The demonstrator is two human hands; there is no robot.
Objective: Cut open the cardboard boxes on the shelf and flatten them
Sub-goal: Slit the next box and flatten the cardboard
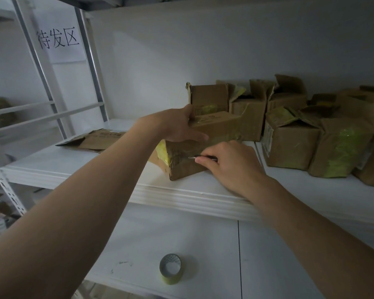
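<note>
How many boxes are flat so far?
1: a flat box lies on the shelf, left of the box being cut. Others may be hidden from view.

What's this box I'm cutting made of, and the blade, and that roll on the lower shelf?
Box: brown cardboard, matte and creased, with glossy yellowish tape on its seams. Blade in the right hand: probably metal, thin with a bright glint. Roll: likely plastic adhesive tape, pale yellow, around a greyish core.
</note>
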